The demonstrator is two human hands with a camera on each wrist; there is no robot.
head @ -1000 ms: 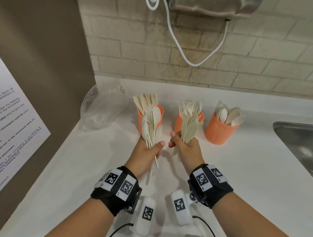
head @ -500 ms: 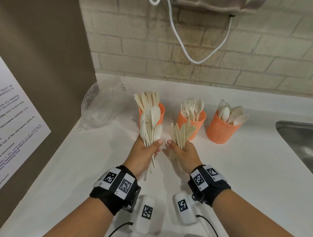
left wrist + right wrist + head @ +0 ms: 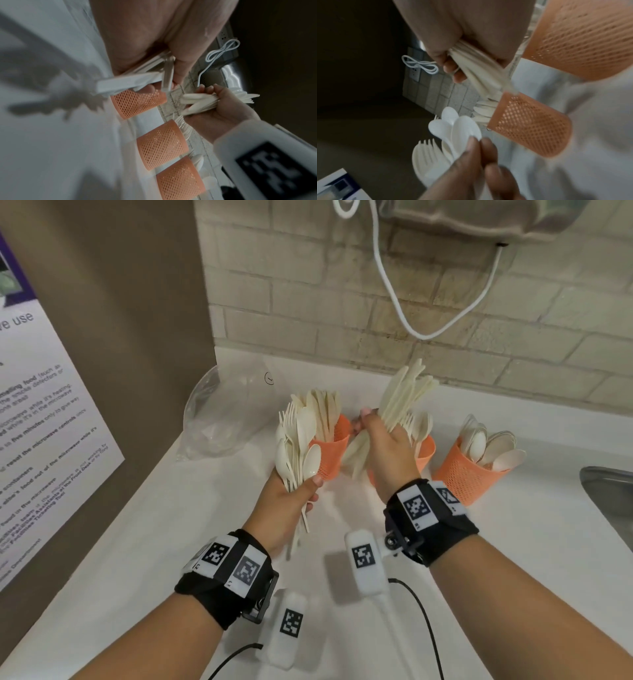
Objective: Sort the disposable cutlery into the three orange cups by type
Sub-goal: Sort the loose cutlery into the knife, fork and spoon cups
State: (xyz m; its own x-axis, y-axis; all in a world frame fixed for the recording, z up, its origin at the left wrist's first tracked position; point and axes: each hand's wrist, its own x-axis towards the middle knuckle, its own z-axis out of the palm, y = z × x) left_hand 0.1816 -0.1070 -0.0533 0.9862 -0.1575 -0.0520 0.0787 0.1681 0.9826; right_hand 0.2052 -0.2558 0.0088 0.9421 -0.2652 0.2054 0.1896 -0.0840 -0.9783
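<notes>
In the head view, the right hand is now higher and further forward than 0.5 s ago, above the gap between the left cup and the middle cup. Its fingers are curled tight around a bundle of knives, and the blades point up toward the brick wall. The left hand stays almost at the same place in front of the left cup, with fingers wrapped around a mixed bundle of forks and spoons. The right cup holds spoons and stands near the sink. A clear plastic bag lies on the white counter to the left, and the right hand hides most of the middle cup.

In the left wrist view, the picture is blurred. The 3 cups stand in a row along the wall, and the handles of the mixed bundle come out of the closed left palm. The right hand is behind them, closed on the knives.

In the right wrist view, the knife handles hang just above the rim of the left cup. The left hand with spoons and forks is below
</notes>
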